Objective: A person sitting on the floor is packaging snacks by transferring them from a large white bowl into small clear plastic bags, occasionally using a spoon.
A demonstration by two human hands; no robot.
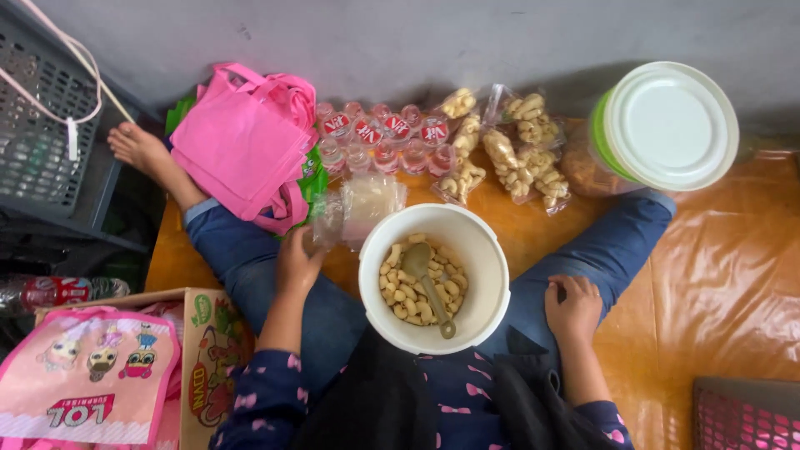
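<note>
While the left hand (297,260) closes its fingers on the edge of a clear plastic bag (360,208) lying just beyond the knee, the right hand (572,307) rests flat and loosely curled on the right thigh, holding nothing. Between the legs stands one white bucket (486,292) of pale curved crackers with one scoop (427,283) in it. Beyond lie about five clear packets of the same crackers (508,154) and a cluster of roughly ten small sealed cups with red-and-white lids (383,133). One pink cloth bag (243,142) sits left of them, one green jar with a white lid (667,125) at right, on the orange floor sheet (725,283).
</note>
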